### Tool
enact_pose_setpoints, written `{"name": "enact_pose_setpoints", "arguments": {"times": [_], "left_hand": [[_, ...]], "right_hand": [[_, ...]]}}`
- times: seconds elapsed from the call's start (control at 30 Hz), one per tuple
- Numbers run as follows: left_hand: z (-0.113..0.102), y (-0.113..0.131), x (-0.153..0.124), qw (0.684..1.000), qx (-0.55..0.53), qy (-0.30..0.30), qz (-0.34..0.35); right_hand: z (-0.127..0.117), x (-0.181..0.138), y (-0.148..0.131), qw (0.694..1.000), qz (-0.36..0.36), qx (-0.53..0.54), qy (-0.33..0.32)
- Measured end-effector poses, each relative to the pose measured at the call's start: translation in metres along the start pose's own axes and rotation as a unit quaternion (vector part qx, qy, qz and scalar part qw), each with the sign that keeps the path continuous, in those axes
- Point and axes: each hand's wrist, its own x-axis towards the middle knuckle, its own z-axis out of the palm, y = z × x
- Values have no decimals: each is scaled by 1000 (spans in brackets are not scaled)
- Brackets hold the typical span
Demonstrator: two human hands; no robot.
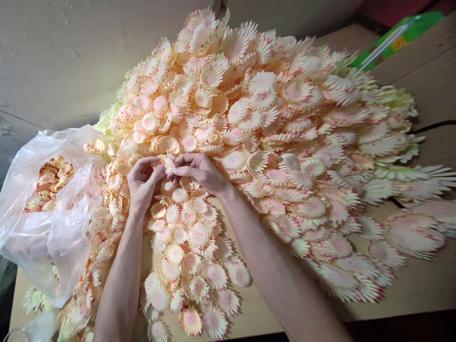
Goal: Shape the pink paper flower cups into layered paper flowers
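Between my two hands is a small cream artificial flower piece (170, 164) with a fringed, petal-like edge. My left hand (144, 178) pinches it from the left with thumb and fingers. From the right, my right hand (195, 170) grips its other side with closed fingertips. Just behind my hands rises a big heap of similar flower pieces (261, 83), cream with pinkish centres and red-tinged edges. A smaller spread of flower pieces (197, 235) lies on the table between my forearms.
At the left, a translucent plastic bag (69, 237) holds more flower pieces with red-speckled edges. A green packet (395, 40) lies at the back right near cardboard (423, 61). The wooden table (263, 308) meets a grey wall (71, 57) behind. A dark cable (434, 126) runs at right.
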Motion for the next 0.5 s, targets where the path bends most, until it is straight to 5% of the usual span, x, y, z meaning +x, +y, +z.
{"name": "enact_pose_setpoints", "arguments": {"times": [0.27, 0.5], "left_hand": [[-1, 0, -1, 996, 57, -32, 53], [-3, 5, -2, 991, -43, -124, 28]], "right_hand": [[3, 2, 3, 997, 10, -42, 69], [3, 2, -2, 996, 20, 14, 83]]}}
